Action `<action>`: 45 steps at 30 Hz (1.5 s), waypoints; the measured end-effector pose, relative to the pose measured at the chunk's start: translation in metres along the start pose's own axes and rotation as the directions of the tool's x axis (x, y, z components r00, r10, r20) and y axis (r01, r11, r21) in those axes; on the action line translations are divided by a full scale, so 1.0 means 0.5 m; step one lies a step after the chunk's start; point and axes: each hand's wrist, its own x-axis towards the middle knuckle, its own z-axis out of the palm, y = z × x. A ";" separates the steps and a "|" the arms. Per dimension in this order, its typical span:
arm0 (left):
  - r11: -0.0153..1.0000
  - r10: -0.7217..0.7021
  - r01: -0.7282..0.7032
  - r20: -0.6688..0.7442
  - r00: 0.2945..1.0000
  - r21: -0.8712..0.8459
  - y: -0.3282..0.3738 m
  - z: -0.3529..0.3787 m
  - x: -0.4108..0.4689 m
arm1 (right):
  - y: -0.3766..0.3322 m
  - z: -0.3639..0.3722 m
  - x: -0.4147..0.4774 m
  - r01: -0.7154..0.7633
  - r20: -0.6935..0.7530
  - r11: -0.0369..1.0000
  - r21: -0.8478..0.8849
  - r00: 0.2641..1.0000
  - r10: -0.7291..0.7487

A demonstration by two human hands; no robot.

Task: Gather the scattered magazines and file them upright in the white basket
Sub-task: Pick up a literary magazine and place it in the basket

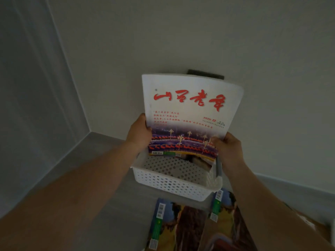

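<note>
1. Side wall (36, 87): pale, far left. Meets back wall (181, 33) in a corner.
2. Floor (87, 187): grey, w/ pale skirting along both walls.
3. Left hand (139, 132): grips left edge of held mag at mid-height. Thumb lies on front cover; fingers curled round behind, mostly hidden.
4. Near-left floor mag (172, 227): flat on floor in front of basket, barcode strip and green band along its left edge. Apart from basket.
5. White basket (168, 183): perforated plastic, on floor close to back wall, open top. Near half of inside is bare.
6. Held mag (190, 105): white cover, red brush-style title, "2025 10", night street photo at bottom. Upright, slightly bowed, cover facing camera, bottom edge over basket's far half. Can't tell if it touches anything inside.
7. Dark strip (205, 74): on back wall, just above mag's top edge, partly hidden.
8. Basket contents (201, 163): brownish printed items at rt rear, under held mag; blurred.
9. Near-right floor mag (226, 221): flat on floor, its top left corner just beside basket's rt front corner.
10. Right hand (229, 151): pinches mag's lower rt corner, thumb on cover, fingers behind.
</note>
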 end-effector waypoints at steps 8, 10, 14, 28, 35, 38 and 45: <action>0.997 -0.005 0.005 -0.011 1.000 0.074 -0.012 0.035 0.027 | 0.039 0.003 0.022 -0.009 0.002 0.998 -0.055 1.000 0.010; 0.996 0.008 -0.005 -0.037 0.999 0.084 -0.009 0.037 0.030 | 0.038 0.001 0.029 -0.005 -0.015 0.997 -0.077 1.000 0.004; 0.998 -0.010 0.020 -0.139 0.990 0.066 -0.015 0.036 0.036 | 0.040 0.004 0.038 0.028 -0.051 0.990 -0.140 0.998 -0.036; 0.994 0.032 -0.018 -0.122 0.992 0.112 -0.016 0.046 0.050 | 0.048 0.021 0.047 0.012 -0.104 0.813 -0.582 0.991 -0.089; 0.979 0.046 -0.035 -0.052 0.998 0.202 -0.017 0.034 0.071 | 0.050 0.031 0.058 0.062 -0.037 0.516 -0.854 0.983 -0.179; 0.974 0.049 -0.045 -0.013 0.999 0.222 -0.022 0.026 0.077 | 0.052 0.026 0.062 0.054 -0.035 0.569 -0.820 0.989 -0.144; 0.979 0.041 -0.034 -0.031 0.999 0.200 -0.023 0.011 0.062 | 0.052 0.014 0.050 0.062 -0.001 0.682 -0.729 0.996 -0.092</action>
